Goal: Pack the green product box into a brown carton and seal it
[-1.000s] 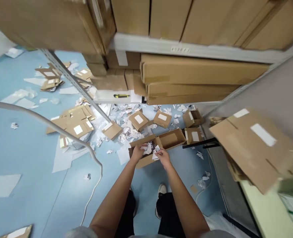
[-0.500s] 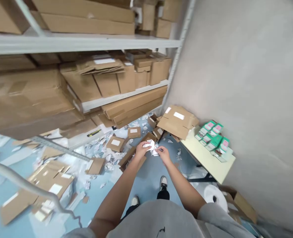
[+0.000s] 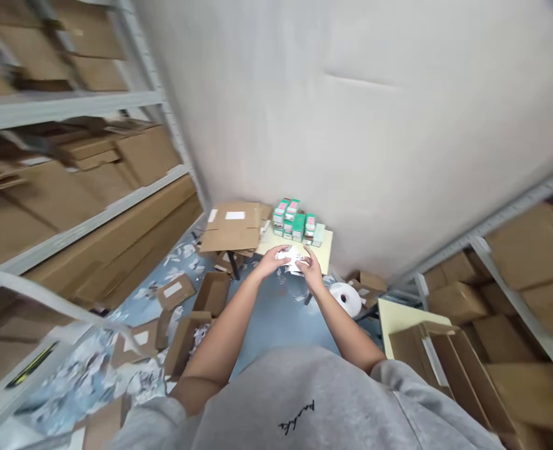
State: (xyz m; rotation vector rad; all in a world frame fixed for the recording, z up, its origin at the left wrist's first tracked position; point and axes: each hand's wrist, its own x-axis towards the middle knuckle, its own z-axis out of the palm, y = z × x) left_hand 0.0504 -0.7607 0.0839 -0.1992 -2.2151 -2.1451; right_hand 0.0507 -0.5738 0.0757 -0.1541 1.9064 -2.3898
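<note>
Between my two hands is a crumpled white sheet of paper (image 3: 291, 256), with some dark print on it. My left hand (image 3: 272, 260) grips its left edge, fingers closed on it. On the other side my right hand (image 3: 310, 270) pinches the paper's right part. Both hands are held out in front of me, before the pale yellow table (image 3: 322, 255). Several green and white boxes (image 3: 298, 226) stand on that table, just beyond the paper. Flattened cardboard (image 3: 232, 237) lies to their left.
Shelves of cardboard boxes (image 3: 135, 156) rise at left, more boxes (image 3: 458, 306) at right. Paper scraps (image 3: 74, 381) and open cartons (image 3: 213, 294) cover the floor at left. A white roll (image 3: 345, 300) stands right of the table. A yellow-handled cutter (image 3: 32, 365) lies lower left.
My view has swung right, bringing the table and green boxes in front of me and the right shelves into sight. Both hands still hold the paper, brought closer together.
</note>
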